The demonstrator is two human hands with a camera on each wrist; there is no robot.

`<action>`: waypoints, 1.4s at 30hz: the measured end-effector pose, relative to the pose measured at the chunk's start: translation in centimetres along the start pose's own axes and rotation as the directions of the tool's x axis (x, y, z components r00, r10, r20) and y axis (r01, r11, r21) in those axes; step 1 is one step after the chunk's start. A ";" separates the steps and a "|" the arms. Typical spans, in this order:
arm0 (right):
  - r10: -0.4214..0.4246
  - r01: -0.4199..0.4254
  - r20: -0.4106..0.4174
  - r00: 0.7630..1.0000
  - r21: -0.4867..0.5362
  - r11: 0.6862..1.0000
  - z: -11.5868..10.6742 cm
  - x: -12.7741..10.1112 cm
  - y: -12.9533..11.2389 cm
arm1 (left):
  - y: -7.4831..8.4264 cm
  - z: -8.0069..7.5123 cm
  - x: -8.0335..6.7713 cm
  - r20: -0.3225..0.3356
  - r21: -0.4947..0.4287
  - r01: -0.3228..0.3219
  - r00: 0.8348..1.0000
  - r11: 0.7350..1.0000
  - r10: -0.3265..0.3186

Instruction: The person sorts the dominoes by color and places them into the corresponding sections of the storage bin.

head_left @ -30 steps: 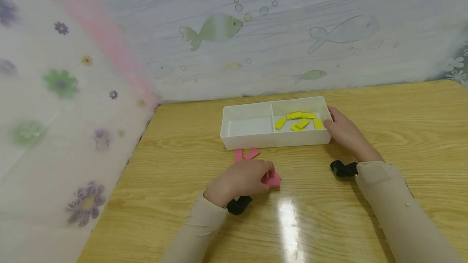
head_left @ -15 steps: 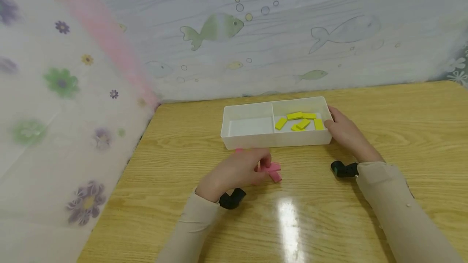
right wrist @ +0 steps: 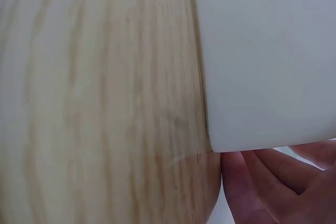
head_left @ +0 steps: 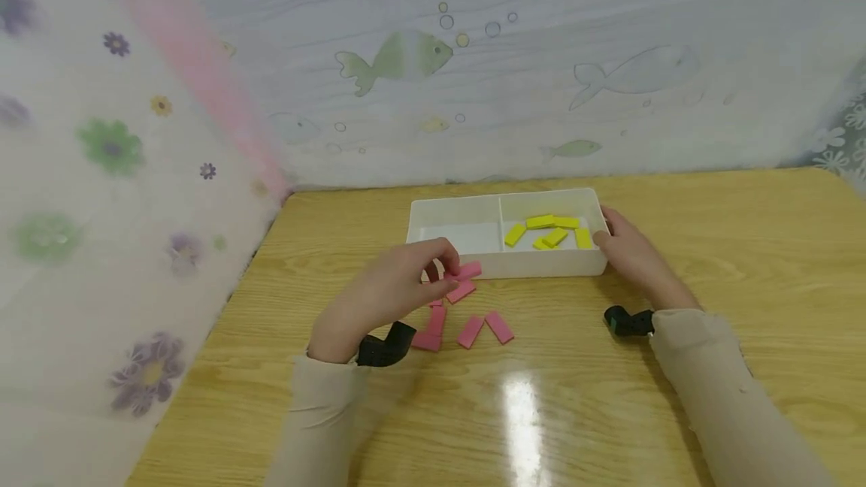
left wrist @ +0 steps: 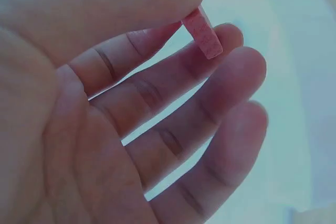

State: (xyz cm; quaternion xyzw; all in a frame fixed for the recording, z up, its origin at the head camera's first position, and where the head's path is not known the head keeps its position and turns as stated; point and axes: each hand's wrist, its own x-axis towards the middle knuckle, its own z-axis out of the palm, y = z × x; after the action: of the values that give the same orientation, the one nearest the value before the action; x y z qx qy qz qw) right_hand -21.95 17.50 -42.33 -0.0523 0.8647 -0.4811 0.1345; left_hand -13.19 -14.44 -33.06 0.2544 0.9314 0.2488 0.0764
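My left hand pinches a pink domino-like block between thumb and fingers, in front of the white divided box. In the left wrist view one end of that block sticks out past the thumb, and the other fingers are spread loosely. Below the hand, several more pink blocks lie on the table, some partly covered by it. At the box's right end, my right hand grips the wall. The right wrist view shows its fingers against the end of the white box.
Several yellow blocks lie in the box's right compartment, past the divider. The box stands on a wooden table near a fish-patterned wall covering. A flowered covering borders the table on the left.
My left hand has moved left and toward the box, lifting a pink block and uncovering others on the table. My right hand still holds the box's end. The head view has shifted slightly.
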 end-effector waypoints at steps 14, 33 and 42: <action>0.007 -0.007 -0.011 1.000 -0.016 1.000 0.3 -0.1 0.2 | 0.4 -1.6 1.7 -0.072 -0.036 0.030 0.997 0.999 -0.032; 0.013 -0.013 -0.009 1.000 -0.029 0.999 0.2 -0.1 -0.2 | -2.7 0.7 4.2 -0.055 -0.096 0.099 0.993 0.990 -0.105; 0.014 -0.014 -0.011 1.000 -0.027 1.000 0.2 -0.1 0.0 | -4.1 1.6 5.0 -0.051 -0.080 0.132 0.989 0.988 -0.137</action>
State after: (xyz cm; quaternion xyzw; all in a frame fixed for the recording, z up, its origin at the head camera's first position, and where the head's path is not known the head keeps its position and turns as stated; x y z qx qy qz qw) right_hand -21.80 17.31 -42.40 -0.0458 0.8723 -0.4685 0.1326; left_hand -18.82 -14.29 -36.59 0.1807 0.9381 0.2855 0.0763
